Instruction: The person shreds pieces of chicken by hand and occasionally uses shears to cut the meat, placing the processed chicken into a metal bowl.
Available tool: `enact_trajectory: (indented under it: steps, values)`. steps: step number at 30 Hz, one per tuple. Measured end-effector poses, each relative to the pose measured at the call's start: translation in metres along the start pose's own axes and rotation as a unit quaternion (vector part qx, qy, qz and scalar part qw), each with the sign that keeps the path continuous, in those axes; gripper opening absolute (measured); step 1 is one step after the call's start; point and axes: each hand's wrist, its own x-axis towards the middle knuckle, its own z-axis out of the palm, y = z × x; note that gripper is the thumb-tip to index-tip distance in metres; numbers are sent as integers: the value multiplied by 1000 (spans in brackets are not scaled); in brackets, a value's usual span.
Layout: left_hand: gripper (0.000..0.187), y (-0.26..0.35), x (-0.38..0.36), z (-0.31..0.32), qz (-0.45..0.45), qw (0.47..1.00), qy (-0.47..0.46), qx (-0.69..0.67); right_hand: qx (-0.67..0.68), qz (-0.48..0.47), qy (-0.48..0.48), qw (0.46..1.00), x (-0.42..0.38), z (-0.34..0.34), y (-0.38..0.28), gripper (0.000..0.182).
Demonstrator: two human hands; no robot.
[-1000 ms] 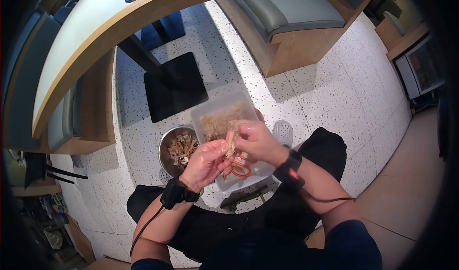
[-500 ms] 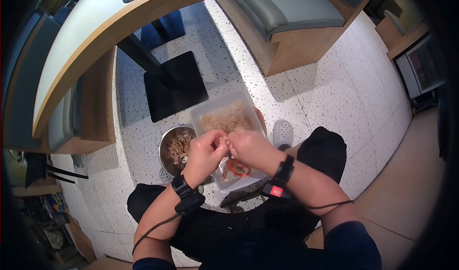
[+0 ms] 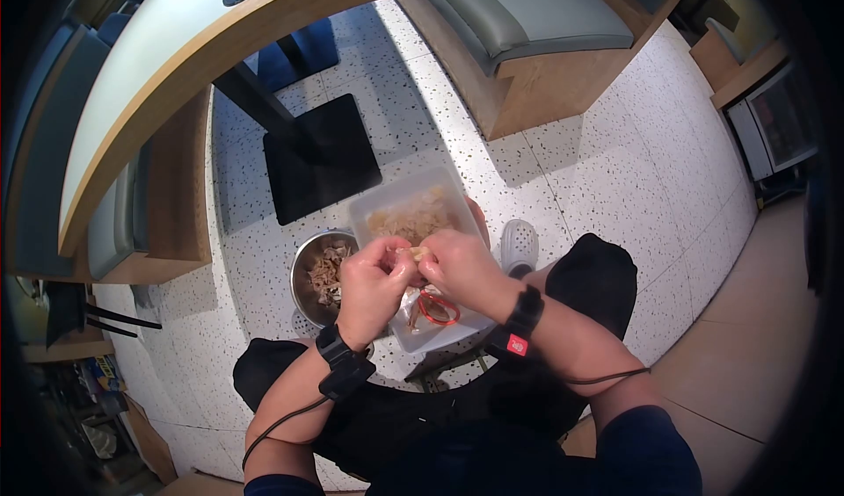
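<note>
My left hand (image 3: 377,276) and my right hand (image 3: 456,261) meet over a translucent plastic tub (image 3: 362,204), fingers pinched. Between their fingertips stretches a small pale yellowish piece of food (image 3: 418,253), mostly hidden by the fingers; I cannot tell its exact kind. Similar pale pieces (image 3: 420,215) fill the far part of the tub. Just below the hands, red-handled scissors (image 3: 439,309) lie in the near part, beside some brownish pieces. A steel bowl (image 3: 297,281) stands left of the tub, holding brown, bone-like scraps (image 3: 326,275).
A pale table (image 3: 149,65) with a wooden edge curves across the upper left, above a black pedestal base (image 3: 321,158). A cushioned bench (image 3: 545,21) stands at upper right. My grey clog (image 3: 520,246) rests on the speckled floor (image 3: 615,180) right of the tub.
My fingertips have drawn slightly apart, so more of the pale piece shows between them. My right wrist has turned a little. The tub, bowl and scissors stay in place.
</note>
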Motion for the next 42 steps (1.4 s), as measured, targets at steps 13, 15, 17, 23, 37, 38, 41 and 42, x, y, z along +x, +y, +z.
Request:
enact_trajectory:
  steps: [13, 15, 17, 23, 37, 38, 41, 42]
  values:
    - [14, 1, 1, -9, -33, 998, 5, -55, 70, 23, 22, 997, 6, -5, 1, 12]
    - [14, -1, 3, -14, -39, 996, -2, -85, 100, 5, 16, 995, 8, -7, 0, 11]
    - [14, -2, 4, -16, -47, 992, -10, -116, 114, 34, 38, 992, 8, -13, -5, 12]
    - [12, -4, 5, -17, -81, 968, 4, -239, 374, 220, 24, 901, 9, -18, -9, 18]
    - [19, -3, 7, -25, -93, 973, -111, -180, 295, 31, 62, 953, 10, -28, -1, 14]
    - [19, -5, 8, -27, -93, 973, -110, -179, 185, -60, 56, 979, 10, -27, 1, 13]
    - [25, -9, 8, -31, -97, 976, -160, -113, 220, -50, 42, 973, 7, -24, -2, 11]
    - [23, -6, 6, -29, -74, 988, -131, -15, 227, -50, 47, 972, 6, -23, -1, 11]
